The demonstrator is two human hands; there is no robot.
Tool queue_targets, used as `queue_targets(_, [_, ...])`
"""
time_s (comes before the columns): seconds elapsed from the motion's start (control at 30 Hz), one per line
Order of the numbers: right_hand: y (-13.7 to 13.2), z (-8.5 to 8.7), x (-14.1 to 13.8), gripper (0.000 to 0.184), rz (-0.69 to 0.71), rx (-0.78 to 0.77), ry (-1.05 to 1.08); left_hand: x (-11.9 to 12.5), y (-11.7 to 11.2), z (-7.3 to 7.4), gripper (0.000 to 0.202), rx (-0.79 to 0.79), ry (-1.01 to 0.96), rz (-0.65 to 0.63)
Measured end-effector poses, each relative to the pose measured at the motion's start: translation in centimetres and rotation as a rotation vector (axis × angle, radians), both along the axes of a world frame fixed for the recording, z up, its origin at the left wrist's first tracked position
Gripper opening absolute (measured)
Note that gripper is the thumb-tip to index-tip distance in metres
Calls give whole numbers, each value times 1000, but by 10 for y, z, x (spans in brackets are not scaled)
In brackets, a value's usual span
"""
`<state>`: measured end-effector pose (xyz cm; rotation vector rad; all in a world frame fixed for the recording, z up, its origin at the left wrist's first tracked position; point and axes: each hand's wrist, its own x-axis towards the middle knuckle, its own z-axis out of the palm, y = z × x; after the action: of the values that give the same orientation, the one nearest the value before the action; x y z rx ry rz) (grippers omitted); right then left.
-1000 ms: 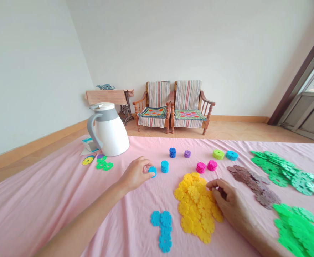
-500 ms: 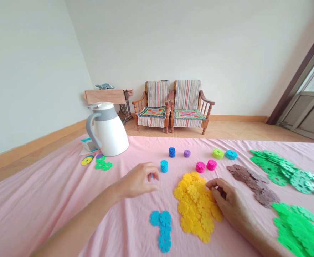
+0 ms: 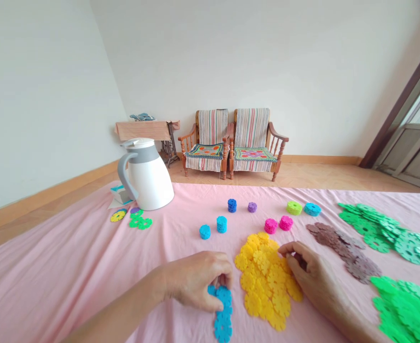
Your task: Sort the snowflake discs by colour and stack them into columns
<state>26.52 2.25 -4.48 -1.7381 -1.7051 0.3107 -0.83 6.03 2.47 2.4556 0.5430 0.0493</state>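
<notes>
My left hand is over a short group of light-blue flower-shaped plastic discs on the pink cloth. Its thumb and fingers are apart around the upper discs, and the hand partly covers them. At the right edge of a heap of yellow flower-shaped discs, my right hand rests with curled fingers. Whether a disc is between those fingertips is hidden. Beyond my left hand stand a short light-blue stack and a taller light-blue stack.
Small stacks in dark blue, purple, pink and lime stand farther back. Brown discs and green heaps lie right. A white jug and loose green discs are at left.
My left hand has come back toward me, from beside the light-blue stacks to the loose light-blue discs. The short light-blue stack now shows fully. My right hand has stayed at the yellow heap.
</notes>
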Motion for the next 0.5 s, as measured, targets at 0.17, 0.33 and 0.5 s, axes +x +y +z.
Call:
queue_targets(0.17, [-1, -4, 0, 23, -8, 27, -4, 1, -1, -1, 34, 11, 31, 41])
queue_targets(0.33, [-1, -8, 0, 24, 2, -2, 24, 1, -1, -2, 32, -9, 54, 91])
queue_targets(0.5, [3, -18, 5, 23, 2, -18, 26, 3, -4, -4, 29, 33, 36, 104])
